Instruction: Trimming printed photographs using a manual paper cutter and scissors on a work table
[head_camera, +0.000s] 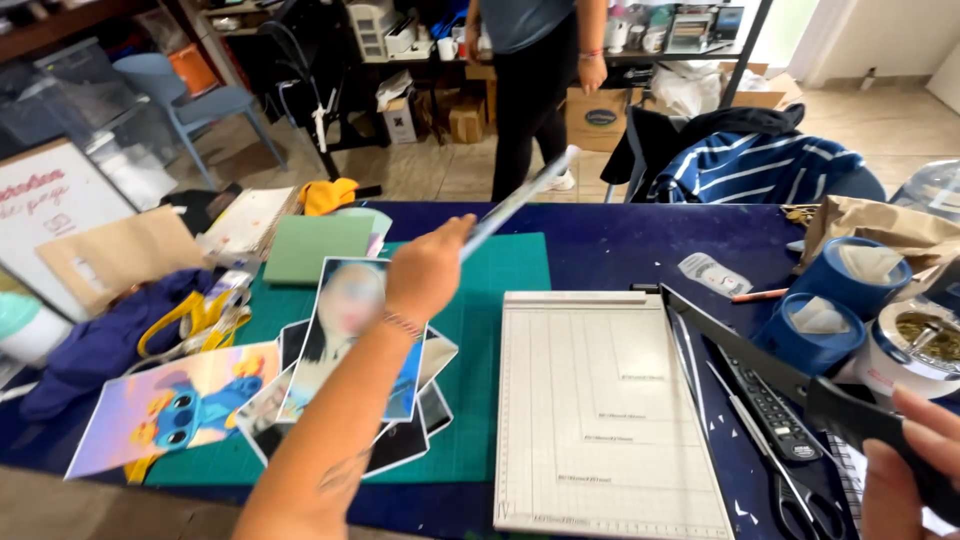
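at a craft table, a person's left hand is pinched shut on a thin trimmed strip of paper, held up clear of the guillotine paper cutter and to its upper left, over the green cutting mat. the right hand is wrapped around the black handle of the cutter's blade arm, which stands raised at the board's right edge. the cutter's gridded bed lies bare, with no sheet on it. left of the cutter, a loose pile of printed photos and a cartoon print rest on the mat. right of the cutter sit a remote control, scissors and blue tape rolls. beyond the cutter's far edge, another person stands by the table. judging by the lifted offcut and empty bed, one trim looks finished, with the stacked prints perhaps yet to be cut.
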